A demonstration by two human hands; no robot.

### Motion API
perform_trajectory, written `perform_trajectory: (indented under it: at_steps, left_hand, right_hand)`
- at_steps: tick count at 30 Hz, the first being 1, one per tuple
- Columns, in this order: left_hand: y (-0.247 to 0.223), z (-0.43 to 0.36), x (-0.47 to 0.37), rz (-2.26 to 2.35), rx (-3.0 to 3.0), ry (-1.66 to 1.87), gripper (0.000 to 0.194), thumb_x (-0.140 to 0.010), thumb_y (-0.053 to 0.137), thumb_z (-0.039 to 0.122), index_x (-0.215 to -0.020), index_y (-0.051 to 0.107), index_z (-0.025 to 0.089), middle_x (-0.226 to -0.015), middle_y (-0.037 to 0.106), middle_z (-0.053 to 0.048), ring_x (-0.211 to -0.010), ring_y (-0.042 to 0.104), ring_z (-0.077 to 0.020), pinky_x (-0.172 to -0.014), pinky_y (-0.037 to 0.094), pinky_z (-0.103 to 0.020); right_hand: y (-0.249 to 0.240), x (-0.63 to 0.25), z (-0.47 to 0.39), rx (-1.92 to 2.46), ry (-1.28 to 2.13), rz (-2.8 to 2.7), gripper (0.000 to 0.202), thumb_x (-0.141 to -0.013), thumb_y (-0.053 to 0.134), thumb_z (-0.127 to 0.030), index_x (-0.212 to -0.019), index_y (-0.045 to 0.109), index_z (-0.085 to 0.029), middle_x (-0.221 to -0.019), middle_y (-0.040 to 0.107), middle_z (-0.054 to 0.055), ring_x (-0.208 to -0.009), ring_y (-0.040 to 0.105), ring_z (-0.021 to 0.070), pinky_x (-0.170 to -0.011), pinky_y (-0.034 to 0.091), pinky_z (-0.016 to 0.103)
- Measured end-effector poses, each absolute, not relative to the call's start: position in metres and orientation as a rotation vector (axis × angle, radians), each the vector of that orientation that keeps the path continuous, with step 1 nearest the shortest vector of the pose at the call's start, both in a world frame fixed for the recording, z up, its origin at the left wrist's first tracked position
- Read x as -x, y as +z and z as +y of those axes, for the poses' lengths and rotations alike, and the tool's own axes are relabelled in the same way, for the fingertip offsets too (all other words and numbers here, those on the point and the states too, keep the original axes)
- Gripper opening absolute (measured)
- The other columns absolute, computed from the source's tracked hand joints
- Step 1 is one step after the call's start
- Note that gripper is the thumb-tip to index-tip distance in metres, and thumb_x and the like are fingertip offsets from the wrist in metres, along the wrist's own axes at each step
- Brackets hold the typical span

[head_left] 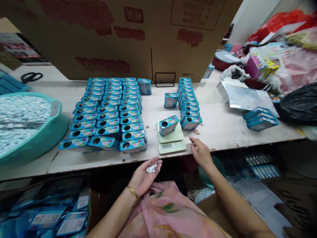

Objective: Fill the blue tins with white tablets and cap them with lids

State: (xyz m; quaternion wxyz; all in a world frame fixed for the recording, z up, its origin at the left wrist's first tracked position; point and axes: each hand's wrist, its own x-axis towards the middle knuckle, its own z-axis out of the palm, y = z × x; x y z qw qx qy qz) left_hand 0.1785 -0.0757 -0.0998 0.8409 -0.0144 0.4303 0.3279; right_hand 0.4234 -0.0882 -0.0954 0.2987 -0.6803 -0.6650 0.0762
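My left hand (146, 175) is palm up below the table edge, its fingers curled around several small white candies (151, 169). To the right of a pale green scale (170, 147), my right hand (200, 150) hovers at the table's front edge, fingers apart and nothing in it. One blue tin (168, 125) with a dark round hole in its top stands on the scale. Another blue tin (170, 100) is behind the scale. Rows of similar tins (108, 114) fill the table left of the scale, and a shorter column (189, 107) stands to its right.
A teal basin (55, 127) full of white candies is at the far left, near black scissors (31, 77). A large cardboard box (138, 39) lines the back. Stacked tins (261, 119), papers (250, 97) and a black bag (300, 104) lie right. Blue packages (47, 218) sit lower left.
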Motion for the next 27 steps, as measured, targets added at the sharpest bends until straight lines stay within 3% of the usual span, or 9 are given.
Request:
perform_trajectory:
  at_steps: [5, 10, 14, 18, 23, 27]
  left_hand:
    - [-0.093, -0.071, -0.179, 0.885, 0.043, 0.717, 0.022, -0.078, 0.044, 0.015, -0.092, 0.059, 0.005, -0.085, 0.063, -0.014, -0.077, 0.060, -0.0164, -0.067, 0.051, -0.026]
    - [-0.095, -0.070, -0.182, 0.829, 0.035, 0.649, 0.021, -0.078, 0.045, 0.015, -0.092, 0.058, 0.007, -0.073, 0.063, -0.008, -0.062, 0.059, -0.0113, -0.056, 0.050, -0.022]
    - [-0.098, -0.071, -0.185, 0.821, 0.035, 0.631, 0.020, -0.078, 0.045, 0.015, -0.091, 0.058, 0.008, -0.069, 0.062, -0.006, -0.057, 0.057, -0.0088, -0.052, 0.048, -0.019]
    - [-0.098, -0.072, -0.184, 0.865, 0.029, 0.621, 0.020, -0.078, 0.045, 0.015, -0.091, 0.058, 0.007, -0.074, 0.063, -0.009, -0.064, 0.059, -0.0116, -0.059, 0.049, -0.022]
    - [-0.083, -0.072, -0.188, 0.803, 0.038, 0.632, 0.023, -0.078, 0.044, 0.017, -0.094, 0.057, 0.006, -0.094, 0.062, -0.015, -0.085, 0.059, -0.0182, -0.078, 0.047, -0.030]
    - [-0.072, -0.072, -0.196, 0.672, 0.075, 0.690, 0.019, -0.080, 0.041, 0.018, -0.083, 0.058, 0.010, -0.082, 0.063, -0.006, -0.077, 0.059, -0.0128, -0.080, 0.046, -0.030]
  right_hand:
    - [-0.107, -0.418, -0.095, 1.792, 0.318, -1.847, 0.033, -0.080, 0.037, -0.014, -0.109, 0.051, -0.012, -0.101, 0.059, 0.009, -0.094, 0.054, 0.0181, -0.082, 0.045, 0.034]
    - [-0.102, -0.411, -0.100, 1.770, 0.383, -1.842, 0.029, -0.081, 0.038, -0.015, -0.106, 0.053, -0.016, -0.098, 0.061, 0.007, -0.090, 0.056, 0.0162, -0.081, 0.045, 0.031]
    - [-0.100, -0.404, -0.102, 1.731, 0.332, -1.821, 0.029, -0.080, 0.042, -0.015, -0.107, 0.052, -0.017, -0.104, 0.058, 0.008, -0.098, 0.051, 0.0175, -0.087, 0.042, 0.034]
    - [-0.094, -0.394, -0.101, 1.649, 0.281, -1.773, 0.025, -0.080, 0.043, -0.015, -0.102, 0.054, -0.018, -0.099, 0.057, 0.007, -0.096, 0.051, 0.0164, -0.086, 0.042, 0.034]
    - [-0.062, -0.378, -0.094, 1.496, 0.337, -1.898, 0.026, -0.081, 0.044, -0.017, -0.106, 0.051, -0.020, -0.103, 0.054, 0.007, -0.097, 0.048, 0.0168, -0.085, 0.042, 0.033]
    - [-0.048, -0.354, -0.090, 1.290, 0.448, -2.360, 0.031, -0.081, 0.045, -0.017, -0.112, 0.047, -0.016, -0.103, 0.053, 0.010, -0.093, 0.048, 0.0181, -0.079, 0.044, 0.032]
